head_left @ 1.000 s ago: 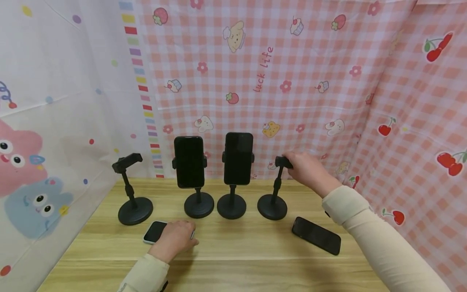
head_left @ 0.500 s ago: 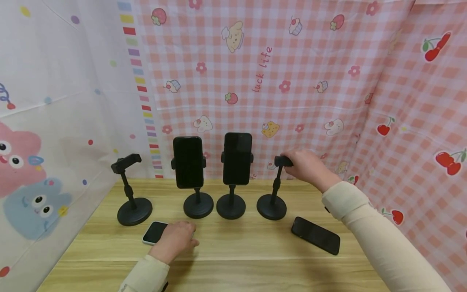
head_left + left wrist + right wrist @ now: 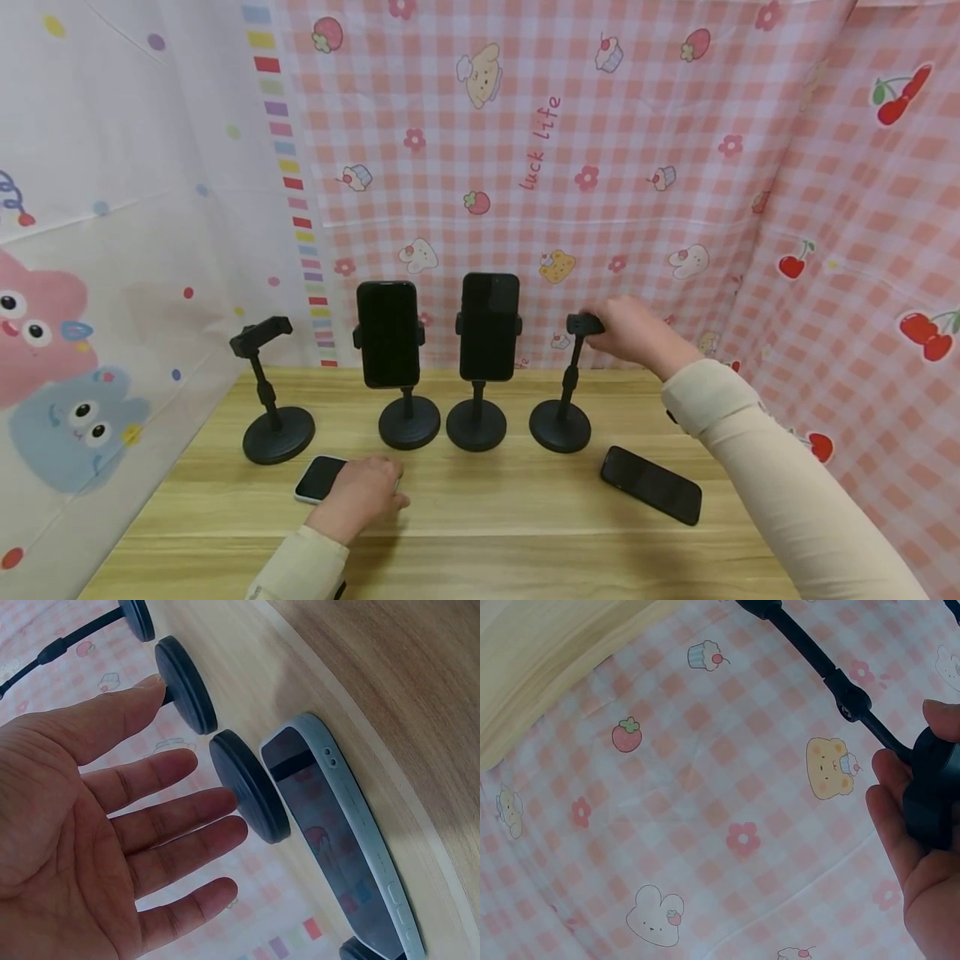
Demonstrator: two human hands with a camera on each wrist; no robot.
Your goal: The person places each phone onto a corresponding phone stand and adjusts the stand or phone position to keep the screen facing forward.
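Note:
Four black phone stands line the back of the wooden table [image 3: 480,533]. My right hand [image 3: 609,329] grips the clamp head [image 3: 583,323] of the rightmost stand [image 3: 560,425], which holds no phone. The right wrist view shows its fingers [image 3: 891,817] curled round that black head [image 3: 932,796] above the stand's pole [image 3: 832,679]. My left hand [image 3: 360,493] lies over a phone in a pale blue case [image 3: 318,477] flat on the table. Seen from the left wrist, the hand [image 3: 142,825] has straight, spread fingers beside this phone [image 3: 337,847].
The two middle stands carry upright black phones [image 3: 387,333] [image 3: 490,327]. The leftmost stand [image 3: 276,433] is bare, its clamp tilted. A black phone [image 3: 651,496] lies flat at the front right. Printed curtains [image 3: 570,167] close in the back and both sides.
My right hand has raised the rightmost stand's clamp head a little. The left hand stays over the cased phone.

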